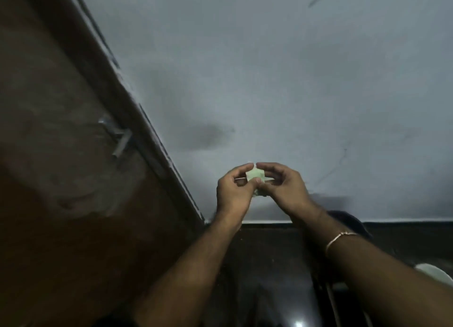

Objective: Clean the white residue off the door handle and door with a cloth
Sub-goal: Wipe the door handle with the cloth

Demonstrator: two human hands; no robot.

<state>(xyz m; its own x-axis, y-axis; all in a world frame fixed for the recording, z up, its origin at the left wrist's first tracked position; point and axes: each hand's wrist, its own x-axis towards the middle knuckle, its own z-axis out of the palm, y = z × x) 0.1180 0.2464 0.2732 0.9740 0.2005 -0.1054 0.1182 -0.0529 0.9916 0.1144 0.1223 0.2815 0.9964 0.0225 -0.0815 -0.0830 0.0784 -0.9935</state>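
Hands: two, both raised together in front of the grey wall, well apart from the door.
Left hand: fingers curled, its grip pinching the left edge of the cloth between thumb and forefinger.
Right hand: fingers curled over, its grip pinching the right edge of the same cloth; one thin metal bracelet sits on that forearm.
Cloth: one small pale green folded cloth, held between the two hands, mostly covered by fingers so only its middle shows.
Door: one brown wooden door on the left, tilted in the wide view, with pale smudges on its face that are hard to make out in the dim light.
Handle: one silver metal lever door handle near the door's edge, blurred.
Cut off: a pale rounded object at the right edge, too little showing to tell what it is.
Floor: dark floor below the wall, detail lost in shadow.
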